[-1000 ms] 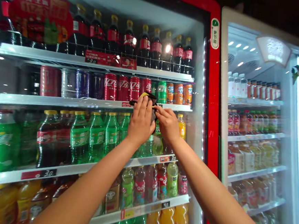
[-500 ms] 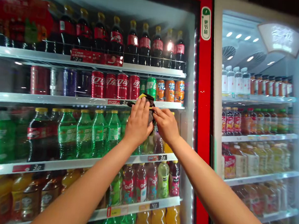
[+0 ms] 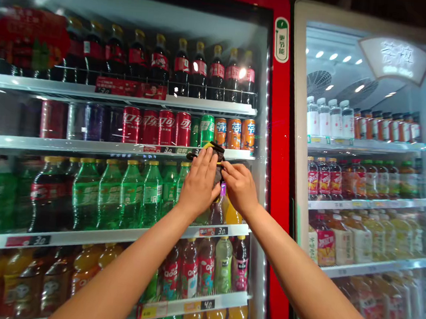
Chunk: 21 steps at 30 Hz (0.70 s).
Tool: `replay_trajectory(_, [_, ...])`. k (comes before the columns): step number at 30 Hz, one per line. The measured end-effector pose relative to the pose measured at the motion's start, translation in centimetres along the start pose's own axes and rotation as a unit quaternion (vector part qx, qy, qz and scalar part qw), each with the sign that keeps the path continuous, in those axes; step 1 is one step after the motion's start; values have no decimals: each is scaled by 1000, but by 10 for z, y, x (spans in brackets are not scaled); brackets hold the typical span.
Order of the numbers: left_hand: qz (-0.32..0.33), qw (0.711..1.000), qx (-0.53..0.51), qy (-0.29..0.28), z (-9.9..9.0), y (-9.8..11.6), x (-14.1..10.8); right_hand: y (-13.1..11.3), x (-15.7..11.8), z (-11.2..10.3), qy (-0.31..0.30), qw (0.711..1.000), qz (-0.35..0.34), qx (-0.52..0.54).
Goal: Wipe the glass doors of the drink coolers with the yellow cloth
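In the head view, the left hand [image 3: 201, 182] is lying with straight fingers over a black and yellow thing [image 3: 218, 150]; I cannot tell how tightly it is gripping. The right hand [image 3: 239, 185] is pinching the thing's edge. The thing is showing between both hands, in front of the red fridge [image 3: 279, 135].

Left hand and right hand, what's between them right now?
In the head view, part of a small black, grey and yellow item shows between the left hand and the right hand; I can't tell what it is.
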<state>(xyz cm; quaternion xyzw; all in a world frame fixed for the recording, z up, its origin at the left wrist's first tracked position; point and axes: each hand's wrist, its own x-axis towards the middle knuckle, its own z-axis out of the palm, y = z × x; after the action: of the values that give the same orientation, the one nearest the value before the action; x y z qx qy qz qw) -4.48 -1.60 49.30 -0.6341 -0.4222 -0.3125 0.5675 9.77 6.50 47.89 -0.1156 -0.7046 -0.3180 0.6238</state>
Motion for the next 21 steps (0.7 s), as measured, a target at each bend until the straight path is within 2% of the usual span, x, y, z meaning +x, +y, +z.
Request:
replay_trajectory(3, [-14, 1000, -9, 17, 11, 5, 43, 32, 27, -14, -2, 1000, 5, -23])
replay_trajectory(6, [-2, 1000, -22, 0, 24, 31, 68, 60, 19, -34, 10, 998, 21, -52])
replay_trajectory(9, [38, 998, -28, -37, 31, 57, 55, 63, -17, -46, 26, 995, 30, -95])
replay_trajectory(12, [74, 995, -21, -58, 27, 59, 32, 51, -39, -43, 29, 993, -6, -116])
replay_trajectory(14, [76, 996, -16, -53, 24, 49, 31, 48, -33, -38, 28, 992, -28, -116])
replay_trajectory(17, [43, 999, -14, -26, 25, 37, 58, 61, -4, -39, 13, 993, -19, -114])
replay_trajectory(19, [25, 999, -19, -11, 31, 42, 82, 77, 10, -47, 2, 993, -3, -119])
replay_trajectory(21, [24, 999, -29, -9, 38, 55, 96, 92, 10, -58, 4, 991, 3, -133])
